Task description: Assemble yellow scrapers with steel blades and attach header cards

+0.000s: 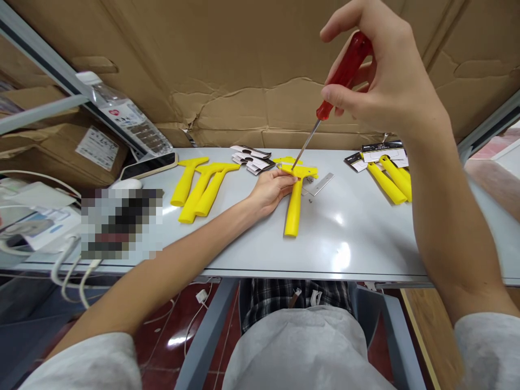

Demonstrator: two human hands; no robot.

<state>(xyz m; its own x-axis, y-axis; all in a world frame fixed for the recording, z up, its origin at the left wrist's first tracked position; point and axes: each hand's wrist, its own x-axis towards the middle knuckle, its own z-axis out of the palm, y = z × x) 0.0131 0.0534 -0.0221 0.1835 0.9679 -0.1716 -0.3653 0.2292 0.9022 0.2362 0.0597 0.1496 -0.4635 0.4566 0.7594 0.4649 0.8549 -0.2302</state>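
My right hand (377, 76) is wrapped round the red handle of a screwdriver (345, 70), held tilted above the table. Its metal tip meets the head of a yellow T-shaped scraper (294, 211) lying on the white table. My left hand (273, 190) grips the left end of that scraper's head. Beside the head, on its right, lie a flat metal blade (322, 184) and a small screw (311, 201). Part of another yellow piece (287, 160) shows just behind the head.
Several yellow scrapers (203, 189) lie to the left, others (388, 181) at the right by black-and-white cards (384, 151). More cards (252, 158) sit at the back. A phone (149, 166), a bottle (125, 116) and cables (69, 271) are at the left; cardboard (244, 65) stands behind.
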